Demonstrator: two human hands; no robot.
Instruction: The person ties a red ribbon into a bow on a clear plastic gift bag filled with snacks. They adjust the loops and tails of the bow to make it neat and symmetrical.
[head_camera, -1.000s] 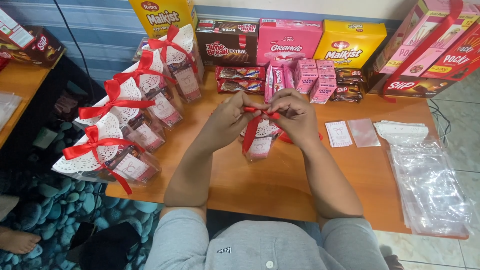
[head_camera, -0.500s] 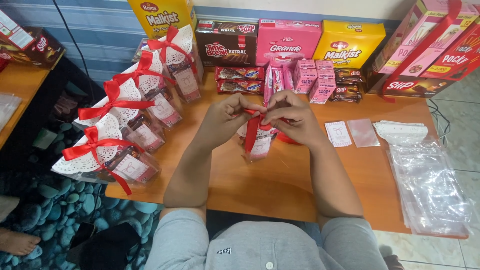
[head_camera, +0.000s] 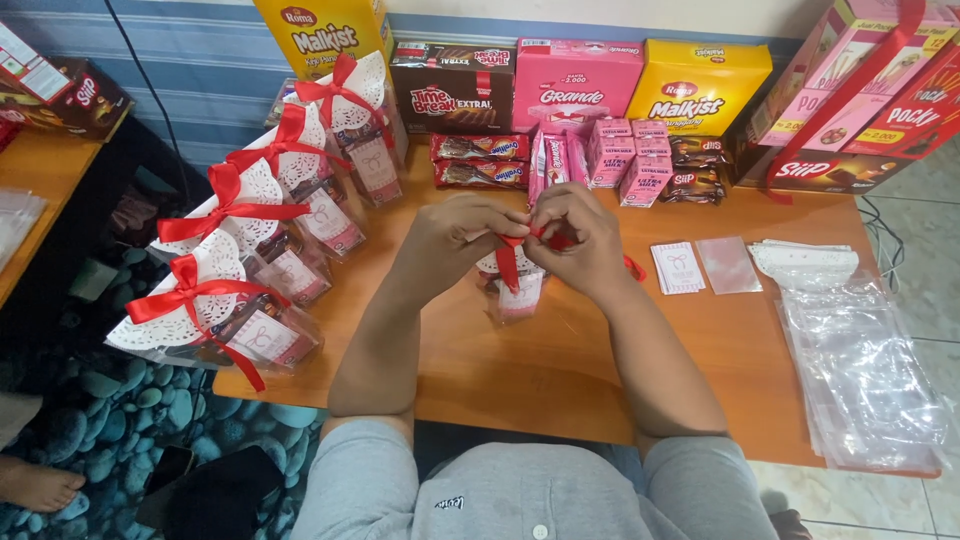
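Observation:
My left hand (head_camera: 455, 238) and my right hand (head_camera: 575, 235) meet above the middle of a wooden table (head_camera: 560, 370). Both pinch a red ribbon (head_camera: 508, 262) at the top of a small clear gift packet (head_camera: 512, 292) that stands on the table under them. One ribbon tail hangs down the packet's front, and another end (head_camera: 633, 267) shows to the right of my right wrist. My fingers hide the knot itself.
Several finished packets with white doilies and red bows (head_camera: 215, 300) line the table's left edge. Snack boxes (head_camera: 575, 85) and small pink cartons (head_camera: 610, 160) stand at the back. Small cards (head_camera: 677, 268) and a stack of clear bags (head_camera: 850, 350) lie at right.
My hands have drawn closer together over the packet's top, and the ribbon tail hangs shorter than a second ago. The packet stays in the same spot.

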